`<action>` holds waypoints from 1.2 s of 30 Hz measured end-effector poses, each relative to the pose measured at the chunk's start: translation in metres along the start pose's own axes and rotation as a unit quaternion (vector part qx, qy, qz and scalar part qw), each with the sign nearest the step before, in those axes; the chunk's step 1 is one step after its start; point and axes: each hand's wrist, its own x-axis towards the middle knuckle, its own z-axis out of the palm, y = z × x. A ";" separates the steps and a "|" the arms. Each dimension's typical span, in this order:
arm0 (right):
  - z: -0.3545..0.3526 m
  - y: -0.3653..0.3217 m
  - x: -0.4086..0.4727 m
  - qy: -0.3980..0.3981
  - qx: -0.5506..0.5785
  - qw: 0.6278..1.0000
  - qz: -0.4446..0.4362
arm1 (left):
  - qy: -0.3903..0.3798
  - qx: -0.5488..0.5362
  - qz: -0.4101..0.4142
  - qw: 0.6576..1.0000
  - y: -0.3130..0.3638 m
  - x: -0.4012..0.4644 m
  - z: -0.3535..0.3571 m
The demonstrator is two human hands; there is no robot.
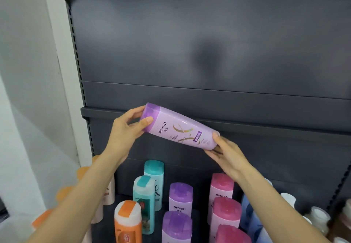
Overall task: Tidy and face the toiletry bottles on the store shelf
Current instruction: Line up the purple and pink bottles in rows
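Note:
I hold a lilac bottle [180, 127] with a purple cap sideways in the air, in front of the dark shelf back panel, label facing me. My left hand [127, 126] grips its cap end on the left. My right hand [226, 153] holds its base end, lower on the right. Below, upright on the lower shelf, stand two purple-capped lilac bottles [180, 197], three pink-capped bottles [222, 189], two teal bottles [153, 176] and an orange bottle [128, 221].
An empty dark shelf lip [102, 112] runs across behind the held bottle. Peach bottles with orange caps [109, 195] stand at the left, partly behind my left forearm. Blue bottles [250, 218] and white-capped ones [319, 218] fill the right. A white wall [28, 90] borders the left.

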 end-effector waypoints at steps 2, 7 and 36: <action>0.002 -0.008 -0.004 0.013 0.023 0.999 -0.026 | -0.008 0.023 -0.002 1.000 -0.001 -0.001 0.001; 0.008 -0.022 -0.013 0.029 0.047 0.994 -0.096 | -0.055 -0.065 -0.069 0.994 -0.007 0.000 0.008; -0.009 -0.003 -0.067 -0.035 0.101 0.981 -0.162 | -0.080 -0.245 0.007 0.966 -0.013 -0.035 0.010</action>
